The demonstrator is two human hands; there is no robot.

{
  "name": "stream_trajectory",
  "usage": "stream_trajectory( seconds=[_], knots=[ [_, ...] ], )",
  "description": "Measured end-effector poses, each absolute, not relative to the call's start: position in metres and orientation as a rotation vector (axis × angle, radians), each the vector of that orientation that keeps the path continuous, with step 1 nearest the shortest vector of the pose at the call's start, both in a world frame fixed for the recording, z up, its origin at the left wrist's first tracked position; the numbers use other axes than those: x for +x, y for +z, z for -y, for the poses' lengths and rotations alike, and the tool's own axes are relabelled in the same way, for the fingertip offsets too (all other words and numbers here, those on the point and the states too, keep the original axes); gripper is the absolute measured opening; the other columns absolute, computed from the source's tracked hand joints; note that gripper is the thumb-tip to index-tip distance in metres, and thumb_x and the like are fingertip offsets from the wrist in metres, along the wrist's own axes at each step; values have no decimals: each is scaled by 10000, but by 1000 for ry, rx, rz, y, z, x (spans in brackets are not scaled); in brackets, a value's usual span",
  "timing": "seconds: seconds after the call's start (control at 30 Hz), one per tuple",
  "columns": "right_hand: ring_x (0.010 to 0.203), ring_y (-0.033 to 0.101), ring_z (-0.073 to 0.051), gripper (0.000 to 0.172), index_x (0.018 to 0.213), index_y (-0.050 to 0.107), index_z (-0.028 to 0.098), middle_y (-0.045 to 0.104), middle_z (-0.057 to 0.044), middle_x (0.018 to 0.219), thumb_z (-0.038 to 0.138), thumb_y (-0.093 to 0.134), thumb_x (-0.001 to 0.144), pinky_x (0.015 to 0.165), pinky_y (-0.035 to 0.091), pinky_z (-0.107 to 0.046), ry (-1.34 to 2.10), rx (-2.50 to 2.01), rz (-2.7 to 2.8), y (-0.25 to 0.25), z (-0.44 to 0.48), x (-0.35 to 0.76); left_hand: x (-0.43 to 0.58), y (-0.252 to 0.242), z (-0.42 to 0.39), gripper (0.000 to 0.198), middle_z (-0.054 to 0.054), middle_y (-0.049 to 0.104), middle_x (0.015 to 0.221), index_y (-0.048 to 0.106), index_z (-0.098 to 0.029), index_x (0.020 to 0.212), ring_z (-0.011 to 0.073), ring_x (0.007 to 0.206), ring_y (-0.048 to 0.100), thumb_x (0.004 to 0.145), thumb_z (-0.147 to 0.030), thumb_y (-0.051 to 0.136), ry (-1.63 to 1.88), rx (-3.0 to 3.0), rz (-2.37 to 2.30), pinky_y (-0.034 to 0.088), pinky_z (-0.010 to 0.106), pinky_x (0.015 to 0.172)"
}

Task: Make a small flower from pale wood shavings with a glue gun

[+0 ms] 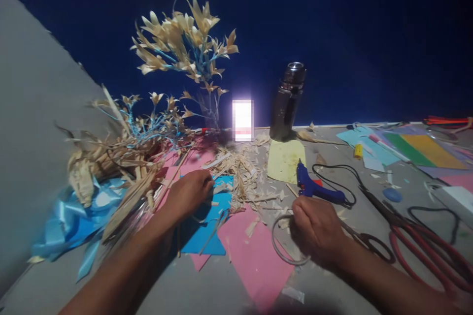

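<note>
My left hand (192, 191) is closed above a blue sheet (209, 241), close to a heap of pale husk scraps (242, 172). Whatever its curled fingers may hold is hidden. My right hand (317, 224) is closed too, just below the blue glue gun (318, 191). A thin pale strip (291, 190) shows at its knuckles; I cannot tell whether it is held. A grey ring (275, 242) lies partly behind this hand. Pink sheets (254, 261) lie between my arms. Flowers made of husk on blue stems (185, 42) stand at the back.
Dry husks (129, 172) and blue ribbon (70, 221) are piled at left. A dark flask (286, 108) stands at the back by a yellow sheet (281, 160). To the right lie red-handled scissors (414, 241), a black cord (351, 170) and coloured sheets (417, 147). A bright light (243, 118) glares behind.
</note>
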State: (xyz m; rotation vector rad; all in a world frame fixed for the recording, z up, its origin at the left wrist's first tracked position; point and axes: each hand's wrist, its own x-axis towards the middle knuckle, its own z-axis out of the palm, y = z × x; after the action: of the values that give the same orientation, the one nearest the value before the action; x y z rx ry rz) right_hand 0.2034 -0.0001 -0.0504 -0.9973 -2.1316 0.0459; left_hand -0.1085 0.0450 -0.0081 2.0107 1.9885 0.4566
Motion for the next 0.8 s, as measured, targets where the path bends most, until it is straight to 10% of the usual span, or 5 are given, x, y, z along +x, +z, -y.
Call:
stream_trajectory(
  seconds=[0.27,0.53,0.8],
  knots=[
    [484,440,-125,412,643,479,212,480,30,544,214,422,1051,541,303,-289,142,-1002,2158,-56,-4,204,-110,-29,-54,134,70,681,821,605,-221,728,230,749,610,850,-241,554,436,2083,-2003,398,326,655],
    [739,634,-173,138,897,629,184,693,-37,811,175,525,988,702,421,-279,349,-1229,2152,-61,-9,205,-123,-8,-55,201,-5,677,734,672,-214,888,182,632,586,850,-387,578,1265,1773,-2038,449,296,634],
    [889,613,-234,122,889,675,193,663,-87,977,229,591,969,615,325,-307,234,-1538,2670,-26,-35,172,-130,-32,-60,218,36,756,851,704,-225,863,235,767,670,855,-349,525,895,1992,-1979,486,337,730]
  ],
)
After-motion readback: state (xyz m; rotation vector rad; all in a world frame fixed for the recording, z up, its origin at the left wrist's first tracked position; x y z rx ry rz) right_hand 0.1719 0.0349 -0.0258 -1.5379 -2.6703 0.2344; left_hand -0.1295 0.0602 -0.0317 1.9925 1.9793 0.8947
